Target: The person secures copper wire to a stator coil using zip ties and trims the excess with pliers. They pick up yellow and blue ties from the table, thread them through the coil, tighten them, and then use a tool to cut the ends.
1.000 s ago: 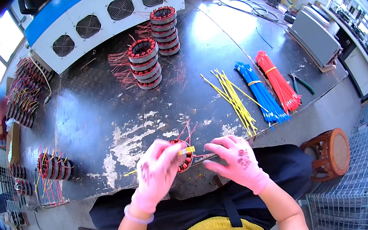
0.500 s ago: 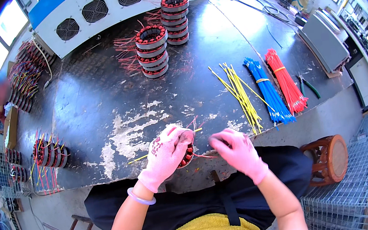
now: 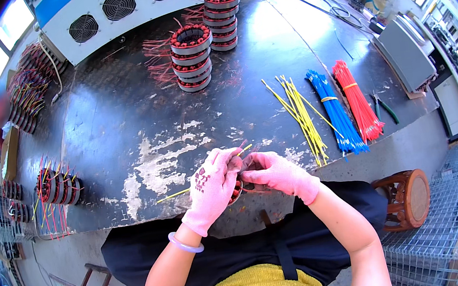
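Note:
Both my hands wear pink gloves and meet at the table's near edge over a motor stator [image 3: 236, 193], a ring with red windings that they mostly cover. My left hand [image 3: 211, 186] is closed on the stator's upper left side. A yellow wire [image 3: 172, 196] passes beneath that hand, its other end showing beyond the fingertips. Close against the left fingertips, my right hand [image 3: 280, 174] is closed in a pinch at the stator's right side. Thin red leads show there, but what the right fingertips grip is hidden.
Loose yellow wires [image 3: 304, 119], a blue wire bundle [image 3: 335, 113] and a red wire bundle [image 3: 358, 101] lie right, beside cutting pliers [image 3: 386, 108]. Stator stacks [image 3: 193, 61] stand at the back; more stators [image 3: 60, 187] lie left. A wooden stool [image 3: 405, 200] stands right, below the table.
My right hand has moved left and in to the stator, its fingertips now beside those of my left hand. The left hand has shifted slightly right and stays on the stator.

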{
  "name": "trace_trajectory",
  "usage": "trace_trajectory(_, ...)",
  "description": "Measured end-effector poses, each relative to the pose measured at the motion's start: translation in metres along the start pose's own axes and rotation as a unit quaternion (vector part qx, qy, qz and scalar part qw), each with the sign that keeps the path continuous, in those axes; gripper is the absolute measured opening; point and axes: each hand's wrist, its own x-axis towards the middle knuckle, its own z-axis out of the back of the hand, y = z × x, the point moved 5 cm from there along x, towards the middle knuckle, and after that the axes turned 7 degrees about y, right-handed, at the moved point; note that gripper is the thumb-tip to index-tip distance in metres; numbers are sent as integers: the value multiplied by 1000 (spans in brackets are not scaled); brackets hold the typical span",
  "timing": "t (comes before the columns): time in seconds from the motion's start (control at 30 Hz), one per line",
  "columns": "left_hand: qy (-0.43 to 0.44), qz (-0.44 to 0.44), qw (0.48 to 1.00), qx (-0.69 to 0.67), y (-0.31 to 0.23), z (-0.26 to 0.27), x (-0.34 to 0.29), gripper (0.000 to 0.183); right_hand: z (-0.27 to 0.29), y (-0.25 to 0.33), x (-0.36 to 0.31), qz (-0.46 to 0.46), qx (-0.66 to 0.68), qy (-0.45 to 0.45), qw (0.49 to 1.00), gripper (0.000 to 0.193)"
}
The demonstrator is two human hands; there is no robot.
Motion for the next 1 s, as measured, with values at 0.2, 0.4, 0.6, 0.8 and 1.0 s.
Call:
trace_trajectory(0.2,-53,12,998,-22,5,-3,0,19,-6,-3,-10,91,-20,-99,991,14)
trace_trajectory(0.4,-35,-3,999,12,0,-2,0,15,-2,-22,-41,178,-155,-284,929,13)
trace_trajectory(0.6,5,-59,996,72,-10,3,-4,15,-18,9,-48,282,-308,-311,854,20)
trace_trajectory(0.8,32,-98,985,139,-27,2,-6,16,-20,21,-54,304,-385,-298,819,22)
trace_trajectory(1.0,58,-73,987,131,-26,-4,-5,14,-12,16,-45,194,-271,-240,912,17)
